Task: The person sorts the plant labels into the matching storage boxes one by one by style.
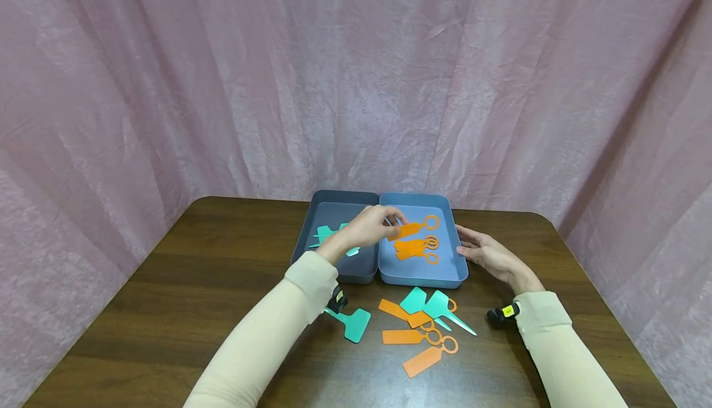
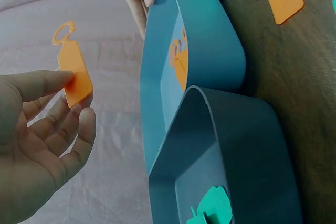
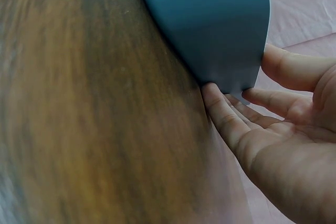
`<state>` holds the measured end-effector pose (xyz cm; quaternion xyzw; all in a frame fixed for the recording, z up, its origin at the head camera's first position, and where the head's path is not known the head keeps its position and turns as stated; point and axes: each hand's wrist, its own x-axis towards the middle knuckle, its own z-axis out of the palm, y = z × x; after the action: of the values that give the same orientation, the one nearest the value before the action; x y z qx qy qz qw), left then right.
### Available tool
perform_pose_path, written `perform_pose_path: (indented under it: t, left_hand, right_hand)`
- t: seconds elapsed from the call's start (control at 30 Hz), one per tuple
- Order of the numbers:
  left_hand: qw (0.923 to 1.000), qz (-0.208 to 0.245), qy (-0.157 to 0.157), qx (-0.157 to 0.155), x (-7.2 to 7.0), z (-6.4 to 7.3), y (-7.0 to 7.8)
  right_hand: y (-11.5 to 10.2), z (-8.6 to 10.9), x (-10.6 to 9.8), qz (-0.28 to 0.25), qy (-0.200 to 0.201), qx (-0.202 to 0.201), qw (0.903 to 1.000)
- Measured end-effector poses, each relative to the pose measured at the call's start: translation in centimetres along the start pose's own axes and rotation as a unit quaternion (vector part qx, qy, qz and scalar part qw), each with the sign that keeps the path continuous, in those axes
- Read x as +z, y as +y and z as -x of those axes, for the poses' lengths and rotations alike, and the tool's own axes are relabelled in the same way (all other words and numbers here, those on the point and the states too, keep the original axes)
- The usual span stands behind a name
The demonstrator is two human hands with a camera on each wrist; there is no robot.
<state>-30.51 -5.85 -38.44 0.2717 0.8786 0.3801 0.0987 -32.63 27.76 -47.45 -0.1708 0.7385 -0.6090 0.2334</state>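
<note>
My left hand point(image 1: 368, 229) pinches an orange hanging plant label point(image 2: 76, 71) between thumb and fingers, with its ring end pointing away. In the head view it is over the light blue tray point(image 1: 414, 276), above several orange labels point(image 1: 412, 249) lying inside. The dark grey-blue tray point(image 1: 364, 276) stands at the left, partly covered by my left hand and forearm, and holds green T-shaped plant labels point(image 1: 324, 233). At the light blue tray's right side is my right hand point(image 1: 492, 256), its extended fingers point(image 3: 223, 109) touching the outer wall and its thumb at the rim.
In front of the trays lies a loose group of orange labels point(image 1: 423, 361) and green labels point(image 1: 439, 305), some overlapping. Another green label point(image 1: 356, 325) lies beside my left forearm. The wooden table point(image 1: 222, 241) ends at a pink curtain point(image 1: 334, 86) behind.
</note>
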Motion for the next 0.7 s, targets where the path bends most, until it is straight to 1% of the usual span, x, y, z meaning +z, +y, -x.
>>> perform_pose_path:
  t: [0.17, 0.37, 0.57, 0.7]
  left_hand:
    - [0.9998, -0.016, -0.008, -0.002, -0.2, -0.8, 0.1]
    - [0.9997, -0.009, -0.021, 0.000, -0.4, -1.8, 0.2]
    - [0.9995, -0.004, -0.029, -0.011, -0.6, -2.6, 0.3]
    - [0.9994, -0.008, -0.027, -0.020, -0.6, -2.9, 0.4]
  right_hand:
    - [-0.1, 0.0, 0.0, -0.002, 0.000, 0.001, 1.0000]
    - [-0.2, 0.0, 0.0, -0.003, 0.003, 0.003, 1.0000]
    - [-0.2, 0.0, 0.0, -0.008, 0.004, 0.004, 1.0000]
    - [0.0, 0.0, 0.1, -0.012, 0.006, 0.008, 0.9999]
